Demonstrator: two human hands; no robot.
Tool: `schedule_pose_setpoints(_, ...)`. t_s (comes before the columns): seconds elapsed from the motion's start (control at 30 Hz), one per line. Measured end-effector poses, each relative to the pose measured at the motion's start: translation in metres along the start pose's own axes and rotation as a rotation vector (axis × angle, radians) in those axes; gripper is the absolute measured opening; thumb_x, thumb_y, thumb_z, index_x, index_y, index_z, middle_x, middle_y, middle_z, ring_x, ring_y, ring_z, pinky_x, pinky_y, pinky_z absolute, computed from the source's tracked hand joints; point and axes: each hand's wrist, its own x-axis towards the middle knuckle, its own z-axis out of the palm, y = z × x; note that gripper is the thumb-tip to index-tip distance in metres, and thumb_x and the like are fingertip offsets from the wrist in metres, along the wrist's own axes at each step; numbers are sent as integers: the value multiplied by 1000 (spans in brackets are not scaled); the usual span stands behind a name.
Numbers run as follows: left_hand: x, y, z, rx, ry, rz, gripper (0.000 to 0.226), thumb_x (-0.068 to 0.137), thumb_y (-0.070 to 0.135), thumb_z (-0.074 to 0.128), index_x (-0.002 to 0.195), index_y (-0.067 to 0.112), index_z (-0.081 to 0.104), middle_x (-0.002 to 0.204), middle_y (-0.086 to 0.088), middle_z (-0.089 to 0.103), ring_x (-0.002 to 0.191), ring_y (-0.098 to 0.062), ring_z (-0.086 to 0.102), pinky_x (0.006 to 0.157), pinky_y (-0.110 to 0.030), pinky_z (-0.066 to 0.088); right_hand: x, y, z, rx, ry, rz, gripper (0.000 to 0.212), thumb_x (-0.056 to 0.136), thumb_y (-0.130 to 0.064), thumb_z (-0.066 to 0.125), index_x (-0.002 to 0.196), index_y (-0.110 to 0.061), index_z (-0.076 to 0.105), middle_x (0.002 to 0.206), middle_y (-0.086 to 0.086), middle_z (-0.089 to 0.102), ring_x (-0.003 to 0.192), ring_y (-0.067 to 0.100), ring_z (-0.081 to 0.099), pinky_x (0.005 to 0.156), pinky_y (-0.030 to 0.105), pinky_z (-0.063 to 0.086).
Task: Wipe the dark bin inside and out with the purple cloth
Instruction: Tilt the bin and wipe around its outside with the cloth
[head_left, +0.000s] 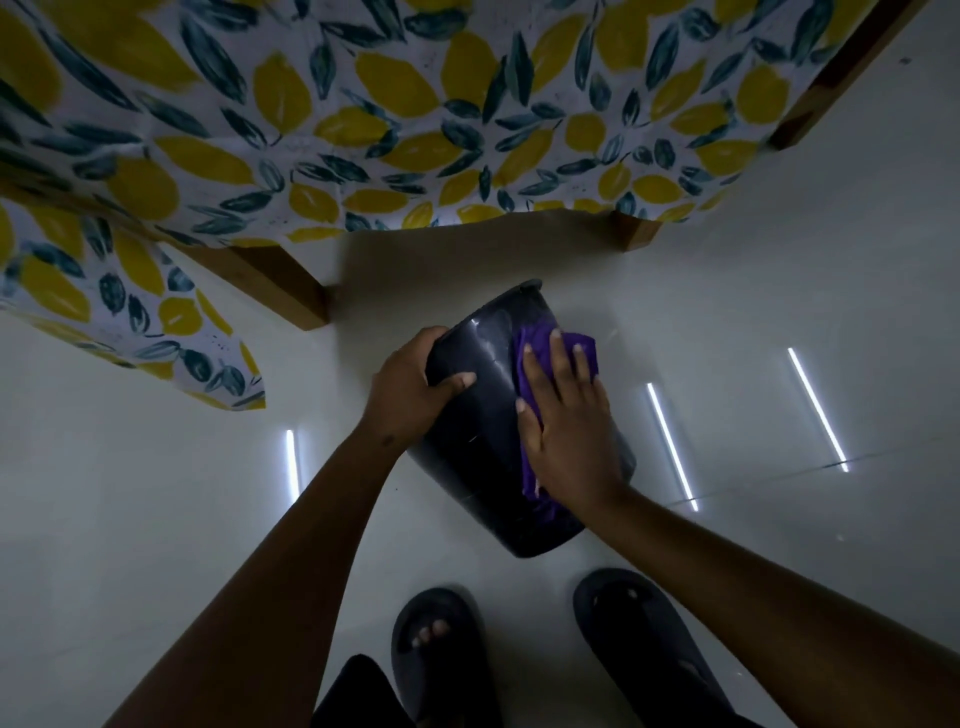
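- Head view: left hand (410, 387) curled round the wall of the dark round plastic bin (485, 431), thumb across its outside.
- right hand (563, 415) flat, fingers spread, pressing the purple cloth (524, 364) onto the bin's outer side; not gripping.
- Bin tipped over, on or just above the glossy white floor (779, 322).
- Black slides (439, 649) just below the bin.
- Lemon-print cloth (363, 130) on tabletop behind.

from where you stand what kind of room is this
Probably a home dining or kitchen area: a wooden table under a lemon-print cloth, a glossy tiled floor, and a small bin being wiped beside it.
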Motion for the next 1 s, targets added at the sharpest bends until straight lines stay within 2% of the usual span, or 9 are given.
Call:
schedule_pose_setpoints(0.2,-5,-11,-3,-47,-17,-25,51,81,39,71,122,21,49,118,3,61,108,-19,59,91,-37,53,-6,-12,3,-85,-26,-180,64,98,-39,32,155,-25,7,164,6,5,149,33,10,115,54,25)
schedule_pose_setpoints(0.37,-12,-10,-1,-88,6,-66,53,79,35,73,123,19,48,113,7,56,104,-14,55,80,-23,47,36,8,-11,144,11,1,57,101,-38,32,153,-21,18,161,11,19,147,31,21,113,52,33)
schedule_pose_setpoints(0.43,-14,-14,-8,-97,-25,-84,48,78,31,75,118,21,50,111,5,59,104,-17,58,75,-20,47,23,8,-9,136,9,19,58,100,-37,33,153,-21,16,162,11,16,148,31,18,114,52,32)
schedule_pose_setpoints(0.5,-12,-15,-17,-39,-68,-82,46,76,29,77,114,23,51,109,4,62,106,-20,60,80,-28,52,-1,2,-4,75,-9,-51,63,99,-36,36,154,-25,8,163,8,9,149,30,11,116,51,29)
schedule_pose_setpoints(0.6,0,2,-12,-46,-73,-88,51,78,34,73,122,23,50,120,-1,62,112,-22,58,94,-44,50,-18,2,2,33,-20,-122,64,98,-33,34,154,-24,6,164,7,7,149,30,8,115,52,28)
schedule_pose_setpoints(0.7,8,18,7,31,91,-92,52,76,52,67,119,26,51,121,0,63,111,-23,59,95,-45,48,-18,-3,4,16,-6,-120,63,98,-31,32,155,-23,7,164,7,8,150,31,10,116,53,27)
schedule_pose_setpoints(0.77,6,15,11,57,156,-67,47,75,49,70,112,26,52,115,1,65,107,-23,60,92,-45,50,-13,-8,3,50,-4,-132,65,98,-28,37,154,-24,6,164,6,7,150,31,9,116,52,25)
schedule_pose_setpoints(0.87,1,8,5,27,138,-77,45,75,43,74,109,24,52,113,1,65,105,-20,61,90,-38,51,19,-9,-2,172,-5,-108,59,99,-26,34,154,-22,12,163,8,10,149,32,12,117,50,24)
schedule_pose_setpoints(1.0,-5,4,2,-20,156,-77,45,75,43,74,110,26,53,109,6,63,102,-18,61,92,-44,51,34,-4,-6,374,-12,54,54,103,-24,33,154,-18,16,162,9,17,149,27,15,118,47,27)
